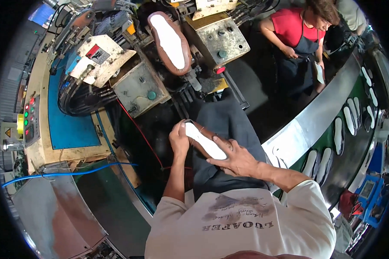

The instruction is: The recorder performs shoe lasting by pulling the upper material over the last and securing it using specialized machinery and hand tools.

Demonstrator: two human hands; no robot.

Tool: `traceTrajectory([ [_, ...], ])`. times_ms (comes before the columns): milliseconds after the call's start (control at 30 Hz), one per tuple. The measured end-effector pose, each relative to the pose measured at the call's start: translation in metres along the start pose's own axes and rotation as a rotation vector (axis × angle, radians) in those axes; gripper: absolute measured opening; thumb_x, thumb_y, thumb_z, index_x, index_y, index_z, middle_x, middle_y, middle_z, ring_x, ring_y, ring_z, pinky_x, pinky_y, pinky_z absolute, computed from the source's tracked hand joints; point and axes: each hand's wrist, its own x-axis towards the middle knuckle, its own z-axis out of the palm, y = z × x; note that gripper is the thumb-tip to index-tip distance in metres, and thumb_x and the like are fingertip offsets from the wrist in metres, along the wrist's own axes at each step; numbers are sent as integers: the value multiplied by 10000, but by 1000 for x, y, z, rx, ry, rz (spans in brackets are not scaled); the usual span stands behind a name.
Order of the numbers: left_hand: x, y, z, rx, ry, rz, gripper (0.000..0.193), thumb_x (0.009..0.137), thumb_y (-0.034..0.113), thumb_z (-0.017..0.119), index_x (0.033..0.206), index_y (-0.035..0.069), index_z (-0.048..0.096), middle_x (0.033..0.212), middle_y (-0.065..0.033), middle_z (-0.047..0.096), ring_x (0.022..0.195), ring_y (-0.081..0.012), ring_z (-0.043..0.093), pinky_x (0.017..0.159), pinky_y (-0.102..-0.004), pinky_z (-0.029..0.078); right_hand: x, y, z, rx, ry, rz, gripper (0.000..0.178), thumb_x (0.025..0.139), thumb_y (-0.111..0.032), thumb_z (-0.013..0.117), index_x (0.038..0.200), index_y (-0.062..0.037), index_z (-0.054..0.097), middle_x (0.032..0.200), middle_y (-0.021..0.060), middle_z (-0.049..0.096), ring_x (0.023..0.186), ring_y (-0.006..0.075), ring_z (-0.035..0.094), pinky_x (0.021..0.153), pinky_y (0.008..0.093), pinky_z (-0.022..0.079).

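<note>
Over my lap lies a brown shoe upper (198, 139) turned sole side up, its white insole board facing me. My left hand (178, 137) grips its far left end, fingers curled round the edge. Across the near right end my right hand (237, 160) is closed, with thumb and fingers on either side of the upper. Ahead of me, a second brown shoe upper (170, 43) sits sole side up in the machine, between two metal control boxes.
The left control box (140, 86) and right control box (220, 41) flank the machine. A button panel (31, 118) stands at the far left. On the right, a green conveyor (304, 151) carries several shoes behind a metal rail (296, 129). A co-worker (296, 41) stands beyond.
</note>
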Motion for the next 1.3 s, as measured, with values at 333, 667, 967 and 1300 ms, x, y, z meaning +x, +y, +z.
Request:
traceTrajectory([
  [333,173,122,-29,-482,-89,208,640,1178,426,507,1650,-2,447,1570,-145,570,1450,-239,548,1258,-409,398,-11,17,-63,93,290,332,682,860,-298,880,1513,-333,690,1729,346,285,1226,524,629,1004,571,614],
  [667,192,185,-64,-822,-497,266,807,1093,392,581,1761,97,238,1712,-201,414,1533,-383,489,1276,-532,412,163,66,-180,-234,506,189,732,849,-293,846,1538,-413,631,1711,300,327,1180,517,633,995,574,613],
  [967,-8,89,-140,-894,-143,57,1220,843,640,702,1769,44,176,1692,-247,376,1472,-421,513,1238,-505,437,307,92,-148,-243,436,287,732,919,-346,808,1584,-494,539,1731,277,280,1225,571,612,1004,619,607],
  [1300,-59,87,-128,-736,-9,76,1274,769,626,719,1771,37,198,1741,-235,332,1565,-380,414,1255,-474,359,314,102,-107,-477,585,17,711,939,-292,754,1615,-218,546,1669,336,399,1574,493,366,1320,573,297],
])
